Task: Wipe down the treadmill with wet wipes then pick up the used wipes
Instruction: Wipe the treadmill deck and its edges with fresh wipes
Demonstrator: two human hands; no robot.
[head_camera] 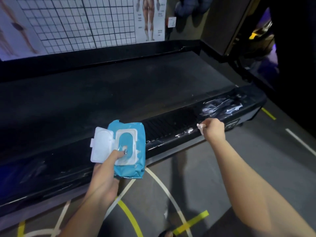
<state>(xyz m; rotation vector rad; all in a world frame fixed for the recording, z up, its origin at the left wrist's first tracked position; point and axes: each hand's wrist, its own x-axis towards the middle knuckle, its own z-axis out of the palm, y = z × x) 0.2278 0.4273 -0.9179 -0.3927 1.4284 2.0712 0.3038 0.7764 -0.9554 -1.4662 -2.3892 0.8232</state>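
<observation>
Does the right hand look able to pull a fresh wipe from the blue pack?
Probably not: the right hand grips a wipe, and the left hand has its thumb over the pack opening, though the lid is open.

My left hand (104, 175) holds the wipes pack (128, 147) over the treadmill's (119, 86) near side rail (172, 129); my right hand (214, 130), rightward, presses a wipe (200, 127) on that rail.

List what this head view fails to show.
Head view:
The crumpled white wipe is mostly buried in the right hand; how soiled, unclear.
Fingers of the left hand lie hidden beneath the blue plastic wipe pack; only the thumb shows.
That thumb overlaps the pack's opening; next wipe uncertain.
The label on the black treadmill side rail is too small and blurred to read.
</observation>
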